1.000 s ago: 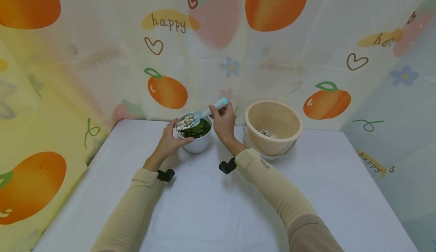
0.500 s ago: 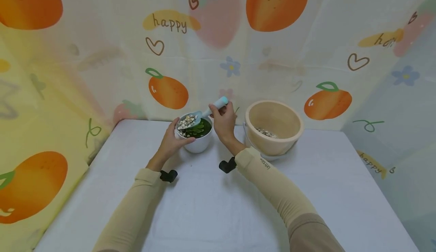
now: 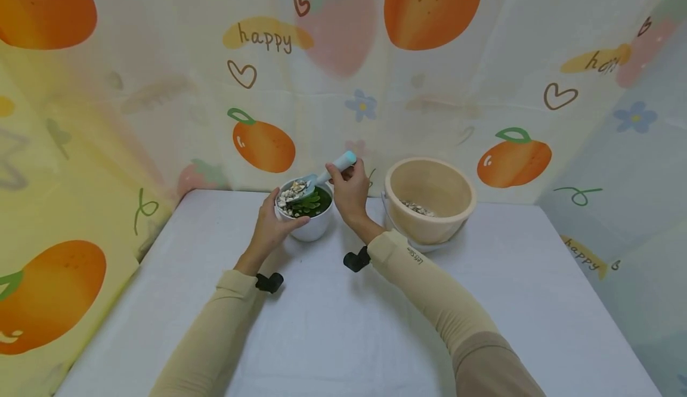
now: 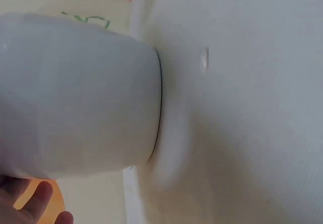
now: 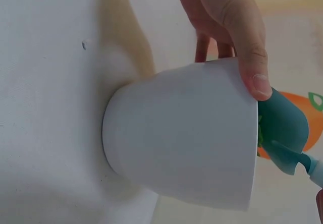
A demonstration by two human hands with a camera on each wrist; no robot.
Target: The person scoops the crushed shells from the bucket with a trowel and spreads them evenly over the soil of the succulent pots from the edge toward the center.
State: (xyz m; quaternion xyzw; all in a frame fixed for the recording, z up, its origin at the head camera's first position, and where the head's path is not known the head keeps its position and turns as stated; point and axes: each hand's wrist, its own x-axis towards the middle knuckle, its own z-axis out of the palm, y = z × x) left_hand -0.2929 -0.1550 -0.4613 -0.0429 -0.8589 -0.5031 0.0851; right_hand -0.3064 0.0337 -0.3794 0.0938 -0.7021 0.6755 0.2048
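Observation:
A white flowerpot [image 3: 312, 229] stands on the table with a green leafy plant [image 3: 307, 205] in it. My left hand [image 3: 270, 225] grips its left side, thumb at the front rim and fingers round the back; the right wrist view shows that thumb lying over the rim. In my right hand [image 3: 351, 197] is the handle of a small blue trowel [image 3: 337, 168]. Its blade [image 5: 283, 125], loaded with pale pebbles [image 3: 294, 191], tilts down over the left part of the pot. Pebbles also lie in the pot beside the leaves.
To the right of the pot stands a beige bucket [image 3: 429, 227] with pebbles on its bottom and its handle hanging down. A patterned cloth [image 3: 376, 117] rises behind the white table [image 3: 322, 325]. A small pale bit [image 4: 205, 58] lies on the tabletop.
The trowel has tipped a little more and shifted slightly left, and more pebbles show at the pot's left. My left wrist has moved slightly right, the hand still on the pot.

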